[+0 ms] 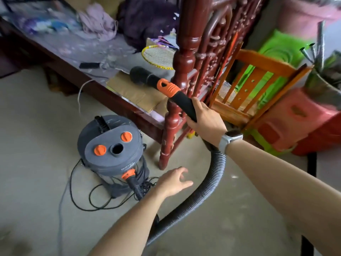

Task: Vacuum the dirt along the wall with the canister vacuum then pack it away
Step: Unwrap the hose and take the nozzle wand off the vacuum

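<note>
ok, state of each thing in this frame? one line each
right hand: closed on the hose handle
left hand: open, empty, above the floor
brush nozzle: fitted on the handle, lying on the cardboard
hose: plugged into the canister's lower port, looping across the floor
canister vacuum: upright on the floor, top port open
power cord: loose on the floor

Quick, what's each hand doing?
Left hand: open, holding nothing.
Right hand: closed around the vacuum wand.
</note>
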